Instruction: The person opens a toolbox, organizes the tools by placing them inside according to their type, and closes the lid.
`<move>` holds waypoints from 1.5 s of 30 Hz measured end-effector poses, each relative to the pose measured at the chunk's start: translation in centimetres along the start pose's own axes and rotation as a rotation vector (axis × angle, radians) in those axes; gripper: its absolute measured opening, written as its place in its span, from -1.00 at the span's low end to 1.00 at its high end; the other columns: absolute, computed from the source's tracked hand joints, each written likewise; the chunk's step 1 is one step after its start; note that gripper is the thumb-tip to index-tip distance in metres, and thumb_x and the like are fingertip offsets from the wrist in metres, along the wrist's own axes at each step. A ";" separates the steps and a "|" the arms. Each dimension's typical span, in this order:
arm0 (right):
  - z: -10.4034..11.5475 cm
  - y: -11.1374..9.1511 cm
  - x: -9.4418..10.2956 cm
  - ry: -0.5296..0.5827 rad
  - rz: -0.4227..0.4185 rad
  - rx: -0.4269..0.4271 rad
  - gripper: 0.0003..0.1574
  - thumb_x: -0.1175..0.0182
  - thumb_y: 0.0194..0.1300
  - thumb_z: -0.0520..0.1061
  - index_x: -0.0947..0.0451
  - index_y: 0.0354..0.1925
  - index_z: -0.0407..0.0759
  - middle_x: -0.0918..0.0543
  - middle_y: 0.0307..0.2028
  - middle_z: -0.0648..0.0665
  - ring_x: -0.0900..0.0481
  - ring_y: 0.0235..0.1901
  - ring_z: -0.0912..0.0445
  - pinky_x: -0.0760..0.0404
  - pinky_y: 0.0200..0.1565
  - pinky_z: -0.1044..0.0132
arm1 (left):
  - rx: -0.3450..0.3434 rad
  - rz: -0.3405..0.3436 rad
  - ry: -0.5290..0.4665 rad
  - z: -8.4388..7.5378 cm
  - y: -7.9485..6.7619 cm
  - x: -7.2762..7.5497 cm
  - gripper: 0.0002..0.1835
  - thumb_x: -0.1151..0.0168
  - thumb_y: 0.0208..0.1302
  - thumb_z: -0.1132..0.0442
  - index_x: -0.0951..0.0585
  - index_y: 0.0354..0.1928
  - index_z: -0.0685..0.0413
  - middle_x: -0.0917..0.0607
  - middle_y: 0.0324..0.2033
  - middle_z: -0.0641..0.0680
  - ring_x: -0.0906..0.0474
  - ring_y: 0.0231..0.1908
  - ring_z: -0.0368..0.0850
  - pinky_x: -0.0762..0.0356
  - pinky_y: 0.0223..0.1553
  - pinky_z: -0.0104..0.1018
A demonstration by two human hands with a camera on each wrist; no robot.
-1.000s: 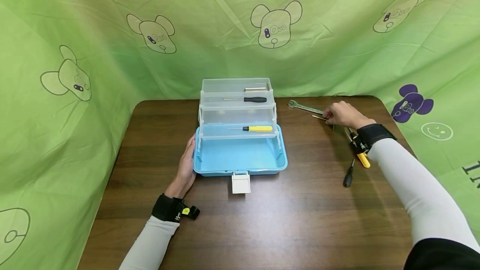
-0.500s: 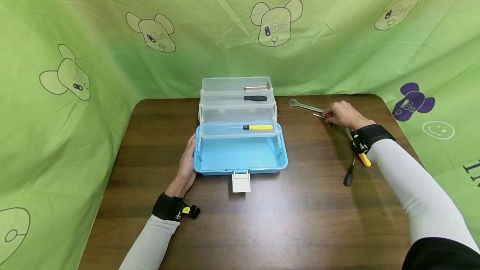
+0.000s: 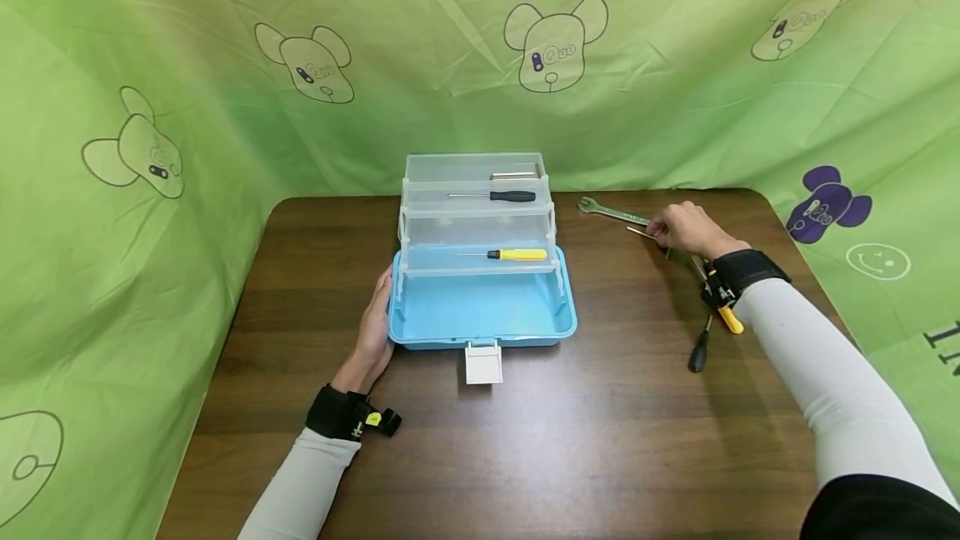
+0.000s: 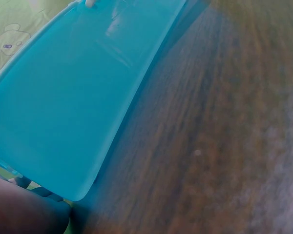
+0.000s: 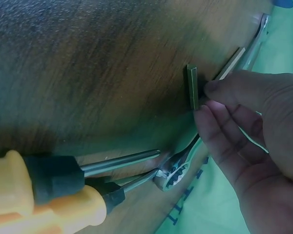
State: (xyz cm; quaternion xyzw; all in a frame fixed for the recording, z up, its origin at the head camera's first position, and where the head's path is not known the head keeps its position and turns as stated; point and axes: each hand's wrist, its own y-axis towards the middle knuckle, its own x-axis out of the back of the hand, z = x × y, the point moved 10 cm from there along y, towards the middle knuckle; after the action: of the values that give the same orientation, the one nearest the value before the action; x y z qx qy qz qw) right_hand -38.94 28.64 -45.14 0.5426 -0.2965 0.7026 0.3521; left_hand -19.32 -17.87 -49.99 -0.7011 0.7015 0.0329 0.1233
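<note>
My left hand rests along the left wall of a blue toolbox, its fingers partly hidden behind that wall. In the left wrist view the blue wall fills the left half, with a bit of the hand at the lower corner. Over at the right of the table, my right hand pinches an L-shaped hex key between thumb and fingertips, close over the wood. A combination wrench lies just behind it. Nearer my wrist are yellow-handled screwdrivers, partly under the forearm in the head view.
Raised clear trays of the toolbox carry another hex key, a black screwdriver and a small yellow screwdriver. A white latch hangs at its front. A black-handled screwdriver lies right of the box. Green cloth hangs behind the table.
</note>
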 end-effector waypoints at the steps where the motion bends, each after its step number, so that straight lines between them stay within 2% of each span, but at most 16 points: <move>1: 0.0 0.0 0.0 0.001 0.001 -0.003 -0.79 -0.31 0.13 -0.43 -0.79 -0.35 -0.20 -0.78 -0.38 -0.13 -0.63 -0.37 0.01 -0.62 -0.30 -0.02 | 0.003 -0.001 0.000 0.0 0.0 0.0 -0.35 0.44 0.78 -0.08 0.09 0.73 -0.02 0.04 0.70 -0.01 0.18 0.66 -0.13 0.19 0.65 -0.10; 13: -0.3 -0.6 -0.2 0.018 0.023 -0.066 -0.80 -0.32 0.05 -0.39 -0.76 -0.36 -0.16 -0.73 -0.40 -0.08 -0.59 -0.36 0.00 -0.59 -0.25 -0.03 | 0.022 -0.016 -0.008 0.1 -0.2 0.0 -0.36 0.42 0.78 -0.05 0.04 0.72 -0.01 0.00 0.69 0.01 0.14 0.66 -0.09 0.15 0.64 -0.08; 23: 0.1 -0.9 0.1 0.013 0.040 -0.023 -0.80 -0.34 0.03 -0.40 -0.74 -0.38 -0.14 -0.67 -0.46 0.01 -0.54 -0.41 0.06 -0.55 -0.31 0.07 | 0.022 -0.002 0.008 -0.2 -0.3 -0.2 -0.36 0.42 0.78 -0.07 0.06 0.73 0.00 0.01 0.69 0.00 0.16 0.66 -0.10 0.18 0.64 -0.06; 31: 2.0 -0.1 3.4 0.002 -0.025 0.039 -0.76 -0.32 0.03 -0.41 -0.80 -0.33 -0.19 -0.73 -0.46 -0.07 -0.57 -0.45 0.10 -0.58 -0.34 0.10 | 0.037 -0.017 0.011 -0.4 -0.3 0.0 -0.35 0.42 0.78 -0.06 0.07 0.73 0.01 0.03 0.69 0.01 0.17 0.66 -0.09 0.18 0.65 -0.07; 38: 4.8 1.2 6.7 -0.014 -0.068 0.111 -0.71 -0.30 0.05 -0.46 -0.81 -0.31 -0.21 -0.78 -0.44 -0.05 -0.66 -0.45 0.11 -0.63 -0.35 0.14 | 0.035 -0.020 0.009 -0.6 -0.4 0.0 -0.36 0.41 0.78 -0.05 0.04 0.72 0.02 0.00 0.69 0.02 0.15 0.66 -0.08 0.17 0.64 -0.06; 45: 7.6 3.3 9.3 -0.017 -0.081 0.150 -0.72 -0.36 0.02 -0.48 -0.81 -0.28 -0.27 -0.81 -0.41 -0.12 -0.75 -0.41 0.02 -0.74 -0.29 0.03 | 0.043 -0.027 0.004 -0.8 -0.5 0.1 -0.36 0.40 0.78 -0.06 0.04 0.72 0.01 0.00 0.69 0.02 0.15 0.66 -0.07 0.16 0.64 -0.06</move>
State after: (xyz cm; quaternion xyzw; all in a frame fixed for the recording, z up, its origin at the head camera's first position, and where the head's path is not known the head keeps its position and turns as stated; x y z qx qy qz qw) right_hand -38.92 22.33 -34.41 0.5850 -0.2239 0.7033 0.3363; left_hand -18.88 -18.19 -49.20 -0.7078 0.6927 0.0150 0.1374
